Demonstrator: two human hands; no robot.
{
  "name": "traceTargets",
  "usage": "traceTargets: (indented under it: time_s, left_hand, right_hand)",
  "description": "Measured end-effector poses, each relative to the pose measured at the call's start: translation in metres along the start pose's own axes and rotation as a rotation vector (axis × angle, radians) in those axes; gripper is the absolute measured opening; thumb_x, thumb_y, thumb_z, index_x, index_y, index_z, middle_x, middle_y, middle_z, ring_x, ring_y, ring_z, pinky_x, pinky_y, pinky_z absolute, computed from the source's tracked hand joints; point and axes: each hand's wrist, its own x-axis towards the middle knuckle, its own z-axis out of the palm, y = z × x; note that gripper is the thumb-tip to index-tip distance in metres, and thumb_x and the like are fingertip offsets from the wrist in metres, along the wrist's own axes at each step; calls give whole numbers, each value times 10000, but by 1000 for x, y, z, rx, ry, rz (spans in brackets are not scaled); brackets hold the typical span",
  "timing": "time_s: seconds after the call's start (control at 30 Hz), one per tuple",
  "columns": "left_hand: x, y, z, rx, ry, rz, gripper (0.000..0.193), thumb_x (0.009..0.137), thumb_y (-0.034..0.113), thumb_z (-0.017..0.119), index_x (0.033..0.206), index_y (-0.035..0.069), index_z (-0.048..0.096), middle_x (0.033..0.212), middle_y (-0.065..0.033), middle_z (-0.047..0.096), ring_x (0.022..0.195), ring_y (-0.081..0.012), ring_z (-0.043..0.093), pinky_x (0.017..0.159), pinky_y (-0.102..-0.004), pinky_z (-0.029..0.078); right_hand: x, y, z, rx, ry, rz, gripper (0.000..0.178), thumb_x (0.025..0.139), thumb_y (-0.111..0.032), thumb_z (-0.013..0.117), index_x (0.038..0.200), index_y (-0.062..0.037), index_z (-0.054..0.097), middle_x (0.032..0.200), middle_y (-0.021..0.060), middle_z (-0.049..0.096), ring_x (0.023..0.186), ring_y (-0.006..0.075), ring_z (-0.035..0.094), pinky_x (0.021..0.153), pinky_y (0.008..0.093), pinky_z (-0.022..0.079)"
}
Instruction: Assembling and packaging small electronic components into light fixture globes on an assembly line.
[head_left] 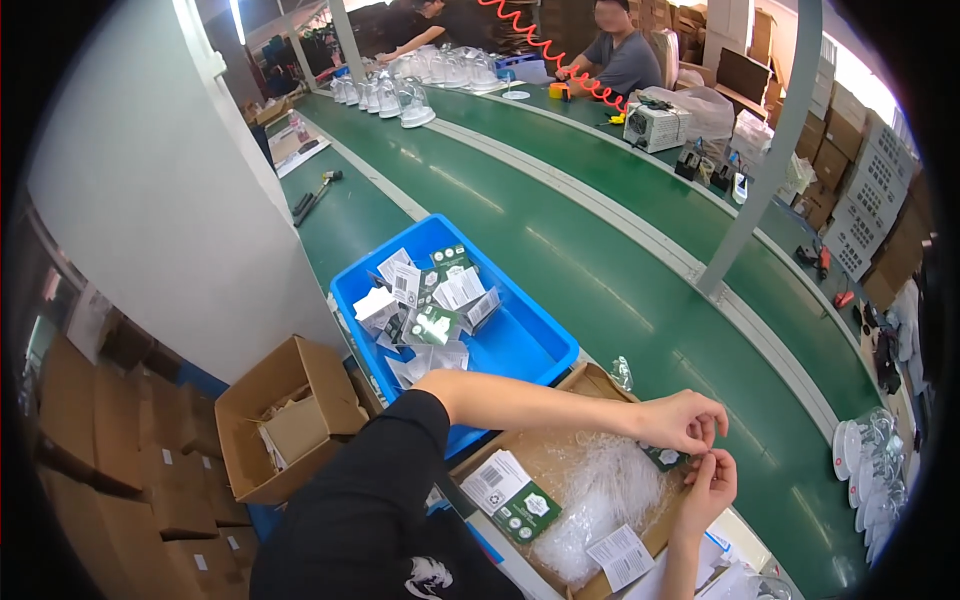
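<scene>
My left hand (682, 420) reaches across the open cardboard box, with its fingers bent and pinched. Close below it, my right hand (712, 482) is closed too, its fingertips almost meeting the left ones. What they pinch is too small to make out. A green printed card (662, 457) shows just under my left hand; whether it is held is unclear. Beneath lies a heap of clear thin plastic strands (605, 495) in the cardboard box (535, 440). A stack of green and white cards (512, 495) lies at the box's left, and a white card (621, 556) near its front.
A blue bin (525, 345) with folded cards stands beyond my left arm. An open carton (290, 420) sits at the left. Across runs a green conveyor (600, 270), with clear domes (415, 105) far back and more at right. Two people work behind; a grey post (765, 170) rises.
</scene>
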Motion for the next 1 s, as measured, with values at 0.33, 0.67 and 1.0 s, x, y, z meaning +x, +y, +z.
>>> traceTargets:
  time_s: [0.33, 0.67, 1.0]
  left_hand:
    - [2, 6, -2, 76, -25, 67, 193, 817, 19, 632, 1000, -23, 589, 733, -64, 668, 663, -103, 628, 636, -248, 525]
    - [-4, 9, 0, 108, -64, 44, 227, 815, 22, 620, 1033, -19, 572, 734, -64, 666, 648, -115, 631, 619, -261, 523]
    - [1, 2, 0, 239, -22, 94, 213, 804, 19, 618, 1015, 0, 596, 697, -54, 649, 618, -131, 605, 593, -275, 492]
  right_hand:
    - [3, 2, -1, -95, 20, -34, 95, 983, -93, 550, 972, -6, 588, 787, 1, 575, 601, 24, 451, 523, 163, 343]
    - [-4, 2, -1, -77, 3, -44, 74, 984, -71, 538, 976, -7, 575, 783, 1, 566, 599, 18, 446, 512, 157, 338]
    - [0, 0, 0, -130, -5, -35, 91, 973, -96, 563, 955, -14, 596, 742, -13, 572, 575, 17, 448, 498, 167, 329]
